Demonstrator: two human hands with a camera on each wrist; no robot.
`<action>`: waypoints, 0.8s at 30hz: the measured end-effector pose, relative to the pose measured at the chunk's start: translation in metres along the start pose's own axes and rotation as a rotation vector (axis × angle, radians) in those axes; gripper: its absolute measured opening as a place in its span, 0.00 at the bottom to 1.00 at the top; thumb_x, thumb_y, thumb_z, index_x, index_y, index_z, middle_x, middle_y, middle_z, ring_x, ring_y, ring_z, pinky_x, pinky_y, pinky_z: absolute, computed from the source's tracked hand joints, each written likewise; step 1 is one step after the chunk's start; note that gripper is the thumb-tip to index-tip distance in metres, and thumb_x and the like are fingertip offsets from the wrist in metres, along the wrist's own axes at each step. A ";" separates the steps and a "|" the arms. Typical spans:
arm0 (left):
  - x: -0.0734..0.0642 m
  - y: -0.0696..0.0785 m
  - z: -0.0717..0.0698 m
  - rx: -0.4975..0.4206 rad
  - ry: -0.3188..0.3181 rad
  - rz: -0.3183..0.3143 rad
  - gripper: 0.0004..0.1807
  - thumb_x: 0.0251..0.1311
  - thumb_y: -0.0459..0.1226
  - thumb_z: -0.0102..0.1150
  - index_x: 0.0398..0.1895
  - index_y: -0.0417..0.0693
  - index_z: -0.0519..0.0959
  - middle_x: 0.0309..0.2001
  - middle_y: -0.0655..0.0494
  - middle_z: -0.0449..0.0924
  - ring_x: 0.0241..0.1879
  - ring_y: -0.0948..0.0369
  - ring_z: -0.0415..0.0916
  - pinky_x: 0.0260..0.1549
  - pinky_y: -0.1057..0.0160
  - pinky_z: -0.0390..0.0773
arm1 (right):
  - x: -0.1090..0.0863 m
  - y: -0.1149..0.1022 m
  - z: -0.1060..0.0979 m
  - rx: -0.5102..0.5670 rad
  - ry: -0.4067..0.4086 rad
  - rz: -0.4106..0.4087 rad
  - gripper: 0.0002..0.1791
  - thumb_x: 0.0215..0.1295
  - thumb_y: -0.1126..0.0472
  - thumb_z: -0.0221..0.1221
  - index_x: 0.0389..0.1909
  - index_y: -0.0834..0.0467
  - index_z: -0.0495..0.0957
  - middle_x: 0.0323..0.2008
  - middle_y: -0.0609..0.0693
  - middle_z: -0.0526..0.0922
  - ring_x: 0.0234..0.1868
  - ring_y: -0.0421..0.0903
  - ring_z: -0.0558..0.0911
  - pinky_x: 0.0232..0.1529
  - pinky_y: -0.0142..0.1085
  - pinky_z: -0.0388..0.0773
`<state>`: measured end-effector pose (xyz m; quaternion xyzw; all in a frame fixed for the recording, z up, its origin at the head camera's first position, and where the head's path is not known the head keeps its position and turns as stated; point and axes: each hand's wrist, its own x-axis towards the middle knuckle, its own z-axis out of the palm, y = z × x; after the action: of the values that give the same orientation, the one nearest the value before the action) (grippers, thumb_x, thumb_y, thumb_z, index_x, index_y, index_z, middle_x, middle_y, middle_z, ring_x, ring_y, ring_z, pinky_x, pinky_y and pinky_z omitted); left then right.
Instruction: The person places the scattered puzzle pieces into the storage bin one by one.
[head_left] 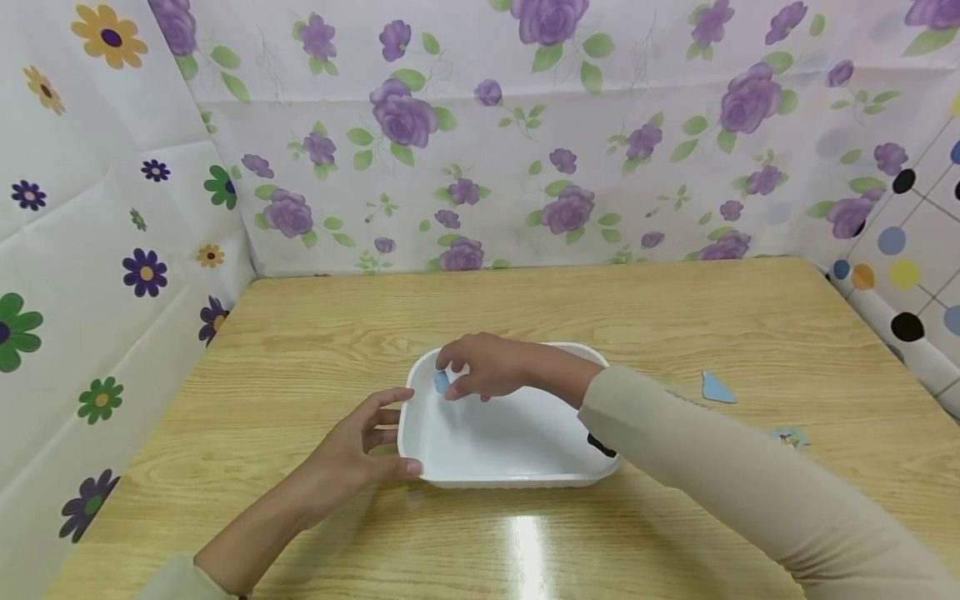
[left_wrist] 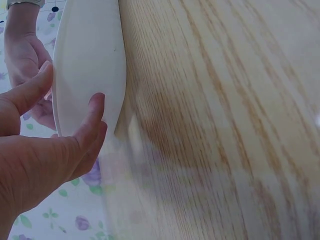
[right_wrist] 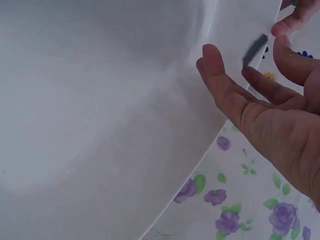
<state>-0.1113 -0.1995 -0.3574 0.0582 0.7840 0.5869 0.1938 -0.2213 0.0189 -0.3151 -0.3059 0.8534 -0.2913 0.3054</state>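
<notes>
A person is wearing a pale beige right sleeve (head_left: 720,467), which is ending in a plain edge partway down the forearm (head_left: 558,372) and wrinkling into folds near the bottom of the head view. The left sleeve (head_left: 180,581), similarly pale, is showing only its end, with a tiny dark spot (head_left: 243,597) beside it. The right hand (head_left: 486,367) and the left hand (head_left: 352,454) are both going bare and showing slim fingers (right_wrist: 267,86).

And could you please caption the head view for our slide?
Right hand holds a light-blue piece over the white tray, which the left hand touches.
</notes>
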 end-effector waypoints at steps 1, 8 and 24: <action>0.000 0.000 0.000 0.000 -0.001 0.001 0.47 0.48 0.37 0.74 0.71 0.54 0.58 0.64 0.43 0.66 0.64 0.47 0.66 0.54 0.53 0.75 | 0.000 -0.001 0.000 -0.009 -0.003 0.002 0.26 0.67 0.60 0.59 0.65 0.60 0.68 0.61 0.60 0.72 0.43 0.53 0.83 0.40 0.39 0.82; 0.000 0.001 0.001 -0.002 0.002 -0.007 0.47 0.48 0.36 0.74 0.71 0.53 0.57 0.64 0.42 0.65 0.63 0.47 0.66 0.54 0.54 0.75 | -0.003 -0.003 -0.005 0.000 -0.007 0.003 0.28 0.68 0.58 0.58 0.66 0.61 0.66 0.63 0.62 0.69 0.42 0.57 0.84 0.42 0.43 0.82; -0.001 0.003 0.002 0.005 0.008 -0.012 0.46 0.50 0.35 0.73 0.70 0.53 0.58 0.64 0.43 0.66 0.63 0.47 0.67 0.52 0.54 0.76 | -0.018 0.006 -0.017 0.125 -0.043 -0.081 0.28 0.66 0.62 0.60 0.66 0.54 0.66 0.55 0.59 0.74 0.48 0.53 0.80 0.40 0.40 0.82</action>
<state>-0.1105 -0.1973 -0.3553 0.0518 0.7865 0.5840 0.1941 -0.2238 0.0407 -0.3024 -0.3266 0.8139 -0.3493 0.3299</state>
